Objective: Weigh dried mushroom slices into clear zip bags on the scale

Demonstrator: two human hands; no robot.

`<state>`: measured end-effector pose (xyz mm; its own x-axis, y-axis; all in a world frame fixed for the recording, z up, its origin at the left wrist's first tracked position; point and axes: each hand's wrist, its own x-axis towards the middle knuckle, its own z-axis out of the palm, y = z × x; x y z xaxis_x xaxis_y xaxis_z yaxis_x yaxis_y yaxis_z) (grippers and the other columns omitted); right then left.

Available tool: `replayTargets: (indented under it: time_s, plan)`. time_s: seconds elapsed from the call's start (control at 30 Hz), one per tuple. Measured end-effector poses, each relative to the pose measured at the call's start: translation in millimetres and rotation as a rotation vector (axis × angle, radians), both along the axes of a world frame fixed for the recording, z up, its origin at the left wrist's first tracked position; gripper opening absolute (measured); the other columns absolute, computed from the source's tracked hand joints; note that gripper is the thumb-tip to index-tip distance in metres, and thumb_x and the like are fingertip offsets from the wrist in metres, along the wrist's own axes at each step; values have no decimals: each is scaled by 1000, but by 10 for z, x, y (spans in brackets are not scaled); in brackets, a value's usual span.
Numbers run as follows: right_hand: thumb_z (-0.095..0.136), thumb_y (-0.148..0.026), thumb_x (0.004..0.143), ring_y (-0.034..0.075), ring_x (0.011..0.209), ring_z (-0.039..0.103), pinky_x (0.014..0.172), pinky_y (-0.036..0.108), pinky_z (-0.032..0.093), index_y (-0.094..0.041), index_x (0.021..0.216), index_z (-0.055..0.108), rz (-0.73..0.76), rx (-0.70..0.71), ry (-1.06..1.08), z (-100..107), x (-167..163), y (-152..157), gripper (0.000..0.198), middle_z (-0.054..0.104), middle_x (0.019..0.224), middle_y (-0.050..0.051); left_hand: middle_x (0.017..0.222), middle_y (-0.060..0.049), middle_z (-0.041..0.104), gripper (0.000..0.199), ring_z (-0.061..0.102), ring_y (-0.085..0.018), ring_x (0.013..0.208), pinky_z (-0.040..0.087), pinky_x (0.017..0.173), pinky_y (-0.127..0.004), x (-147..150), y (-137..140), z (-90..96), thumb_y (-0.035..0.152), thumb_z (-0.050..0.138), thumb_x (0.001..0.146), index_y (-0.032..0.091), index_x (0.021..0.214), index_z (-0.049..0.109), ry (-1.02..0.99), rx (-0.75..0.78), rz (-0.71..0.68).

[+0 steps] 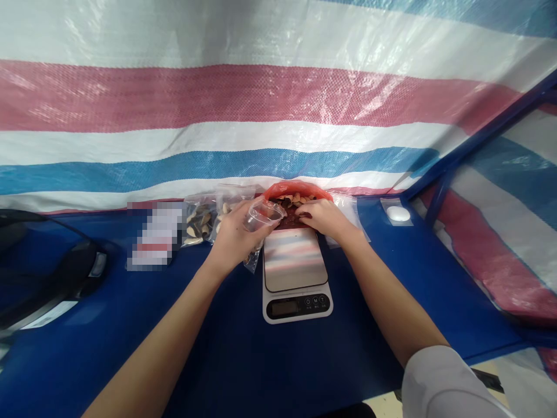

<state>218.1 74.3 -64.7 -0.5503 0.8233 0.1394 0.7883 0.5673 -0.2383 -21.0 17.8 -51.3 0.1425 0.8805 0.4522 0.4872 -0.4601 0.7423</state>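
Note:
A clear plastic cup [264, 213] is tilted in my left hand [237, 232], its mouth turned toward the red plastic bag [300, 187]. Dried pieces [292, 201], some brown and some dark, lie in the open bag. Over the bag's right side, my right hand [324, 216] has its fingers bent down around dark pieces; exactly what they hold is too small to name. Just in front of the bag stands a white kitchen scale [296, 267] with a shiny metal plate. Its display looks blank.
Clear bags of dried slices [199, 223] lie left of my left hand. Farther left are a blurred-out flat item [155, 237] and a black headset [82, 278]. A white rounded object [398, 213] sits at the right. Striped sheeting [261, 98] hangs behind the blue table [226, 354].

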Motion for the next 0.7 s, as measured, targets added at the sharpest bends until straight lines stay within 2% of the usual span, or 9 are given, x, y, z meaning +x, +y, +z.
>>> replayTargets:
  time_s: [0.23,0.43,0.57,0.7]
  plan:
    - [69,-16,87,20,93,73,86,31,53,-25,94,82,47,-57,326,41,19,24,17,80,102,2,119,-10,74,51,69,-30,114,55,102,-47,5,13,-16,50,75,82,20,123,69,26,-1,-21]
    - [72,-20,85,17,84,74,79,27,56,-24,92,81,98,-90,645,268,-24,-124,12,80,95,0,120,-11,72,49,69,-30,111,58,97,-48,36,2,-37,45,75,81,22,124,69,33,-2,-73]
    - [74,-21,84,17,83,73,79,27,56,-23,94,80,123,-74,695,455,-100,-273,11,80,98,2,124,-11,69,53,69,-29,112,58,96,-45,74,-21,-54,44,76,81,22,128,66,27,-35,-121]
    - [72,-16,86,16,85,72,77,26,55,-21,93,80,209,-42,625,556,-216,-391,11,79,96,2,121,-9,70,46,68,-28,110,55,100,-44,137,-63,-32,38,75,81,22,123,67,44,-17,-169]
